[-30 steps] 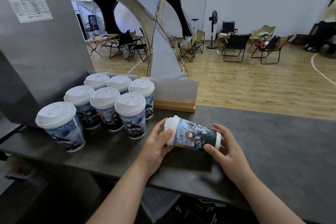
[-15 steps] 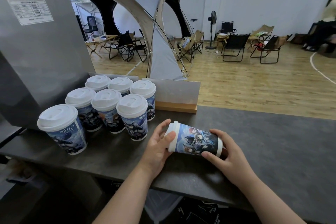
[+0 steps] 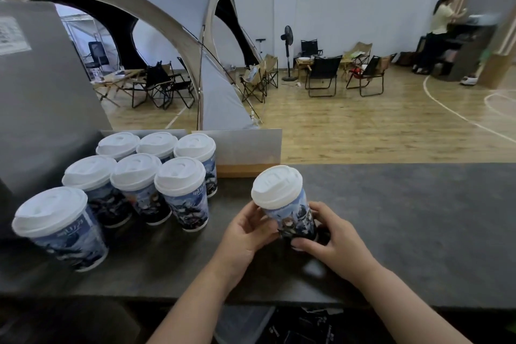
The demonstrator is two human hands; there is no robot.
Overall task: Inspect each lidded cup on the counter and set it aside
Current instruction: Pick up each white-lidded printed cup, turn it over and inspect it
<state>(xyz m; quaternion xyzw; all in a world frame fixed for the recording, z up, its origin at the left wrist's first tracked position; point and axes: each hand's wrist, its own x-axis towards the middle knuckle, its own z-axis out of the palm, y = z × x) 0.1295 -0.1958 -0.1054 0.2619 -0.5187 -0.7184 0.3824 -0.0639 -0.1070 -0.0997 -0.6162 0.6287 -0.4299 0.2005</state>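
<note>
A printed paper cup with a white lid (image 3: 284,201) stands nearly upright above the dark counter (image 3: 405,218), lid tipped slightly toward me. My left hand (image 3: 245,232) grips its left side. My right hand (image 3: 332,237) wraps its lower right side, fingers under the base. Left of them stand several more lidded cups (image 3: 178,193) in a cluster, one (image 3: 58,226) apart at the near left.
A grey metal machine (image 3: 42,98) fills the left. A low sign panel on a wooden base (image 3: 245,153) stands behind the cups. Beyond the counter lie a wooden floor, a grey tent, folding chairs, and a person (image 3: 438,33) at far right.
The cup lay on its side between my hands, lid to the left; both hands have turned it up to nearly upright. The camera has tilted up and closer.
</note>
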